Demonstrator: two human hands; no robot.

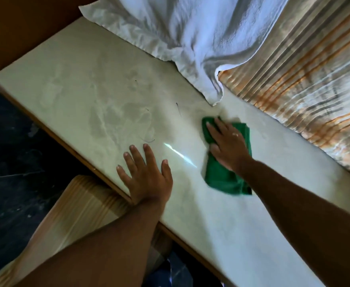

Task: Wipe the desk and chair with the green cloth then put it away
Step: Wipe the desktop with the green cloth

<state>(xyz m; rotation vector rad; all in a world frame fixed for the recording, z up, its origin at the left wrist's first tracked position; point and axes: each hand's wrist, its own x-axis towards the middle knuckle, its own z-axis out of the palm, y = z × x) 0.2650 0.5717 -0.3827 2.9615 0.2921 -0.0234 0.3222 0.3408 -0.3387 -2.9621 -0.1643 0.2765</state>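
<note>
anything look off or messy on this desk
Yes: a rumpled white towel hangs down over the desk's far edge, and thin dark scribble marks plus dusty smears show left of the green cloth.

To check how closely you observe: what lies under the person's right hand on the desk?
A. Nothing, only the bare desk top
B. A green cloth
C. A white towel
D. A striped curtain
B: the right hand presses flat on the green cloth on the desk, while the left hand rests on bare surface.
</note>
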